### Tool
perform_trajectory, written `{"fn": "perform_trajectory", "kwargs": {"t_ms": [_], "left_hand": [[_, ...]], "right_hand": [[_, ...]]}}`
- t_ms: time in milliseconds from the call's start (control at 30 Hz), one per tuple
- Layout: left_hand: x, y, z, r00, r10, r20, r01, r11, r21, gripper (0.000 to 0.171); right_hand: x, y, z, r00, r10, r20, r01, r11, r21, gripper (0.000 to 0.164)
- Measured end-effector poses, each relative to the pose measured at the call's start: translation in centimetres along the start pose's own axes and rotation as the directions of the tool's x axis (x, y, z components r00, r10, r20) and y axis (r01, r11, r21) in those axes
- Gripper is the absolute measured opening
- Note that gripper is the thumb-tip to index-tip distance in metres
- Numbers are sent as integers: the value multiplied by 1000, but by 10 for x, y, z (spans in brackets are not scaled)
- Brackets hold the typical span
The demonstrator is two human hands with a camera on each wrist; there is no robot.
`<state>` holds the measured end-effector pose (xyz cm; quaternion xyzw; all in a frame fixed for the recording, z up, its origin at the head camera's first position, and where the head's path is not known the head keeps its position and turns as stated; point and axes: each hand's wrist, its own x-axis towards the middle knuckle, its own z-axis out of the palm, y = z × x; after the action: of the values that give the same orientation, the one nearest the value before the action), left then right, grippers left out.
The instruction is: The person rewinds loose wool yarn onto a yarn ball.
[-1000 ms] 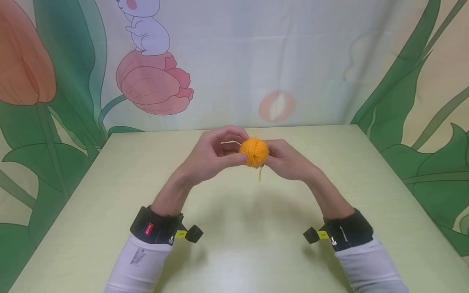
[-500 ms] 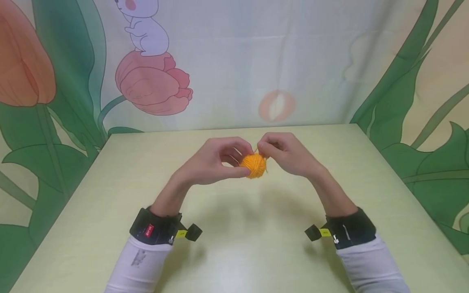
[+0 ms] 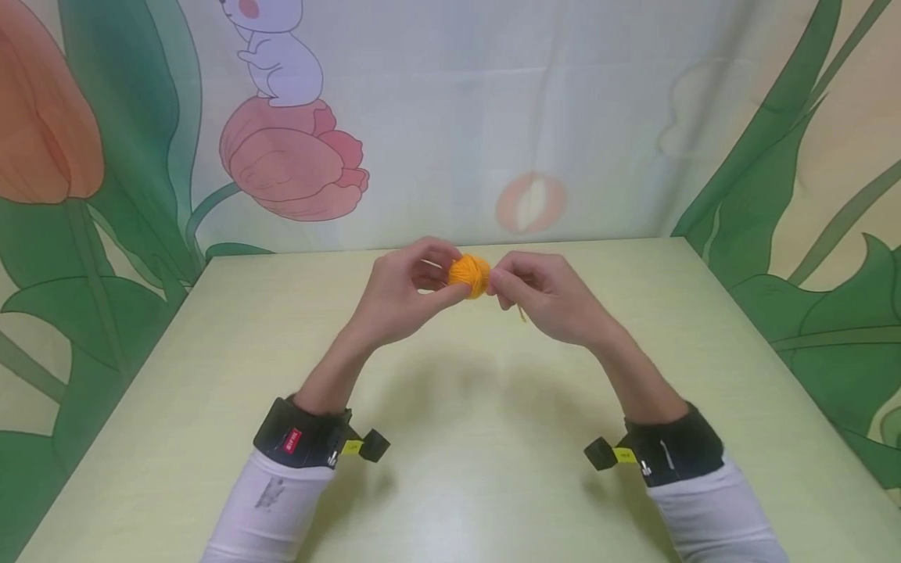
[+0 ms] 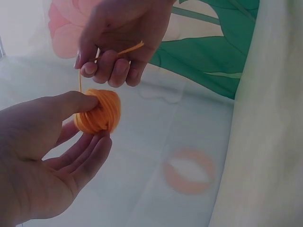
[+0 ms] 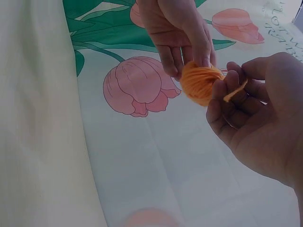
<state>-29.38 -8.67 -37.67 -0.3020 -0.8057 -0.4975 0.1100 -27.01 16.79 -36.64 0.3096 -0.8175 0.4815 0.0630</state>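
Note:
A small ball of orange yarn (image 3: 468, 275) is held above the table's far half. My left hand (image 3: 404, 293) pinches it between thumb and fingertips, as the left wrist view of the yarn ball (image 4: 106, 113) also shows. Just to the right, my right hand (image 3: 552, 297) pinches the strand of yarn that runs taut from the ball. The loose yarn end (image 4: 132, 48) sticks out past the curled fingers of the right hand (image 4: 125, 40). In the right wrist view the ball (image 5: 199, 85) is partly covered by the right fingers.
Beneath both arms lies a pale yellow-green table (image 3: 450, 477). Behind it hangs a white curtain (image 3: 450, 117) printed with tulips and leaves. Each wrist wears a black strap (image 3: 303, 434) with a small camera jutting inward.
The right hand has gone from the ball's right side to pinching its strand. The ball dipped toward me, then rose again and moved slightly left with the left hand.

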Motion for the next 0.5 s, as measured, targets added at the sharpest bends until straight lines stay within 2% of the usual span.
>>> {"fn": "perform_trajectory", "kwargs": {"t_ms": [133, 233, 367, 500], "left_hand": [[1, -1, 1, 997, -49, -65, 42, 994, -96, 35], [0, 1, 1, 993, -78, -88, 56, 972, -228, 35], [-1, 4, 0, 990, -108, -85, 72, 933, -353, 35], [-2, 8, -3, 992, -119, -47, 89, 908, -408, 36]], "right_hand": [[-1, -1, 4, 999, -16, 30, 16, 1000, 5, 19], [-1, -1, 6, 998, -38, 56, 36, 999, 35, 19], [1, 1, 9, 993, -69, 99, 60, 994, 91, 19], [3, 3, 11, 987, -80, 138, 64, 991, 119, 19]]}}
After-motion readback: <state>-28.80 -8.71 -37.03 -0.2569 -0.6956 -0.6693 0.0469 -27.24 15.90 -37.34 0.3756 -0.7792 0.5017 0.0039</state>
